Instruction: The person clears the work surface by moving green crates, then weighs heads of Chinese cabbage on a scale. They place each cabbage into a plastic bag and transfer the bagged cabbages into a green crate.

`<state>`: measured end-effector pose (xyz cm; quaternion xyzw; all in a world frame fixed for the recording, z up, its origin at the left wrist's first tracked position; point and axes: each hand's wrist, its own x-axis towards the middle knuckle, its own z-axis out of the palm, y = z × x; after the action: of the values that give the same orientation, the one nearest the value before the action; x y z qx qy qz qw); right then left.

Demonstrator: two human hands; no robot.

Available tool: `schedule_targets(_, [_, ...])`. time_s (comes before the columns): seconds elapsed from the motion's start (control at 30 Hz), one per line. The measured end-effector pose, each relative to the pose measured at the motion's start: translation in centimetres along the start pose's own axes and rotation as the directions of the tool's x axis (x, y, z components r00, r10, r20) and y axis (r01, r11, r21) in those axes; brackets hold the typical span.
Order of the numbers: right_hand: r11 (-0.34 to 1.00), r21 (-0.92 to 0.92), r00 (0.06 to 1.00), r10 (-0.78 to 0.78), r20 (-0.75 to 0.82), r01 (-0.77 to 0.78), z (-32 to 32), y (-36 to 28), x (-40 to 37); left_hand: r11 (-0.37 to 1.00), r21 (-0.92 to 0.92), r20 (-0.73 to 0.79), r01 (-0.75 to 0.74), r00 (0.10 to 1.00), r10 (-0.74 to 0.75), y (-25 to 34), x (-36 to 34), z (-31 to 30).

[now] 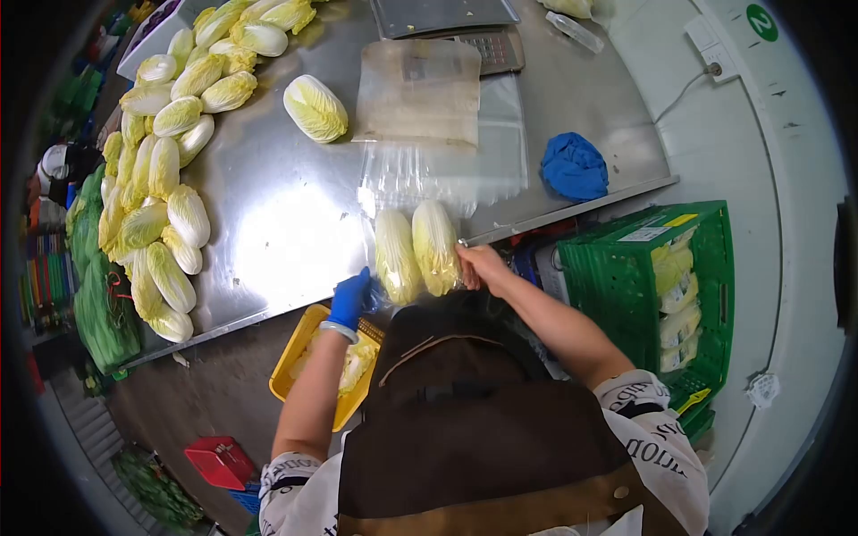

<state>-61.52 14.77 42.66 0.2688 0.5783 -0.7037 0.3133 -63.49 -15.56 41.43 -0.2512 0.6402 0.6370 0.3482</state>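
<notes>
Two napa cabbages, one on the left (397, 257) and one on the right (436, 246), lie side by side at the near edge of the steel table. Clear plastic bag film (379, 291) shows around them, shiny over their lower ends. My left hand (350, 299), in a blue glove, is closed on the bag's left side. On the other side my bare right hand (483, 267) pinches the bag beside the right cabbage. Just beyond them lies a stack of flat clear bags (500, 143), partly under a brownish sheet (418, 94).
Loose napa cabbages (164, 170) are piled along the table's left side; a single cabbage (315, 109) lies nearer the middle. A scale (492, 51) stands at the back. Blue crumpled cloth or plastic (574, 167) sits right. Below are a yellow basket (284, 368) and green crates (608, 277).
</notes>
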Motion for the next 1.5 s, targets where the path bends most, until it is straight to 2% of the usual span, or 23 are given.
schedule_targets(0.07, [0.999, 0.039, 0.999, 0.029, -0.037, -0.028, 0.5, 0.3, 0.5, 0.962, -0.274, -0.061, -0.009, 0.998, -0.008, -3.9, 3.6, 1.1])
schedule_targets(0.17, [0.989, 0.143, 0.973, 0.069, -0.222, -0.038, 0.0, 0.2, 0.2, 0.996, 0.037, -0.066, 0.077, 0.995, -0.075, -0.8, 1.3, 1.0])
schedule_targets(0.2, [0.972, -0.144, 0.907, -0.225, -0.355, 0.184, 0.3, 0.1, -0.3, 0.996, -0.006, -0.071, 0.092, 0.993, -0.092, -0.7, 1.3, 1.1])
schedule_targets(0.23, [0.831, -0.444, 0.763, -0.516, -0.390, 0.335, 1.0, -0.7, -1.7, 0.940, 0.336, -0.035, 0.055, 0.998, -0.046, 1.5, -0.1, 1.5])
schedule_targets(0.27, [0.587, -0.709, 0.564, -0.762, -0.320, 0.390, 1.5, -2.1, -3.2, 0.950, 0.310, 0.030, -0.022, 0.999, 0.014, 0.7, 0.7, 1.2])
schedule_targets(0.37, [-0.098, -0.817, 0.555, -0.687, 0.469, 0.569, 4.2, -5.2, -5.8, 0.985, -0.146, 0.139, 0.087, 0.988, -0.067, -0.4, 1.2, 1.8])
schedule_targets(0.43, [-0.271, -0.823, 0.458, -0.724, 0.516, 0.499, 5.1, -2.8, -3.4, 0.922, -0.334, 0.185, 0.196, 0.973, -0.140, -1.4, 2.3, 1.1])
schedule_targets(0.47, [-0.358, -0.827, 0.414, -0.736, 0.536, 0.434, 5.1, -1.8, -2.0, 0.993, -0.102, 0.050, 0.052, 0.998, -0.047, -1.0, 2.7, 0.6])
schedule_targets(0.53, [-0.306, -0.804, 0.381, -0.758, 0.530, 0.509, 5.4, -1.9, -0.2, 0.987, 0.112, -0.133, -0.112, 0.983, 0.127, -0.6, 3.6, -0.9])
schedule_targets(0.6, [-0.182, -0.839, 0.446, -0.779, 0.441, 0.513, 6.0, -5.1, -2.3, 0.803, 0.203, -0.097, -0.560, 0.805, 0.585, -1.2, 6.5, -3.3])
schedule_targets(0.63, [-0.020, -0.798, 0.436, -0.829, 0.350, 0.602, 6.0, -5.6, -1.5, 0.844, 0.177, -0.145, -0.507, 0.835, 0.531, 2.4, 4.9, -1.5])
schedule_targets(0.67, [0.161, -0.732, 0.479, -0.842, 0.248, 0.662, 5.5, -7.3, -1.7, 0.568, 0.273, 0.017, -0.777, 0.594, 0.804, 5.9, 4.3, 0.1])
schedule_targets(0.7, [0.382, -0.709, 0.669, -0.724, 0.167, 0.592, 4.7, -9.8, -2.5, 0.310, 0.554, 0.243, -0.772, 0.506, 0.828, 10.1, 2.3, 1.7])
schedule_targets(0.73, [0.476, -0.678, 0.731, -0.669, 0.134, 0.560, 3.3, -11.5, -3.6, 0.651, 0.214, 0.280, -0.728, 0.684, 0.673, 11.6, 3.4, 1.6])
schedule_targets(0.77, [0.567, -0.595, 0.743, -0.664, 0.080, 0.570, 1.8, -12.3, -4.2, 0.872, 0.313, 0.208, -0.375, 0.923, 0.323, 13.1, 5.5, 0.3])
schedule_targets(0.83, [0.711, -0.378, 0.769, -0.640, 0.001, 0.593, -1.1, -13.1, -5.7, 0.933, -0.220, 0.536, -0.284, 0.764, 0.358, 15.9, 1.8, 3.9])
schedule_targets(0.87, [0.887, -0.075, 0.889, -0.458, -0.011, 0.456, -2.2, -14.9, -9.4, 0.844, 0.107, 0.529, -0.526, 0.748, 0.400, 16.9, 0.3, 6.1])
schedule_targets(0.97, [0.715, 0.521, 0.871, -0.475, -0.127, 0.466, -6.8, -13.7, -15.4, 0.850, -0.005, 0.658, -0.527, 0.638, 0.400, 18.4, -5.1, 13.8])
schedule_targets(1.07, [0.492, 0.480, 0.678, -0.626, -0.384, 0.726, -9.1, -10.0, -19.7, 0.966, -0.207, 0.566, -0.157, 0.786, 0.249, 16.5, -6.0, 21.0])
schedule_targets(1.17, [0.583, 0.181, 0.565, -0.586, -0.581, 0.792, -10.9, -6.6, -23.2, 0.950, -0.042, 0.630, -0.309, 0.730, 0.266, 13.7, -11.5, 30.8])
schedule_targets(1.23, [0.510, 0.477, 0.698, -0.495, -0.518, 0.716, -15.8, -3.3, -26.9, 0.835, 0.019, 0.813, -0.550, 0.495, 0.307, 13.0, -14.1, 34.5])
schedule_targets(1.33, [0.349, 0.596, 0.688, -0.436, -0.580, 0.724, -22.8, 5.3, -32.9, 0.788, 0.019, 0.970, -0.616, 0.202, 0.134, 13.8, -16.9, 38.3])
schedule_targets(1.5, [0.369, 0.444, 0.539, -0.211, -0.815, 0.817, -28.5, 12.6, -41.8, 0.839, 0.270, 0.893, -0.472, 0.449, -0.035, 11.1, -13.1, 37.8])
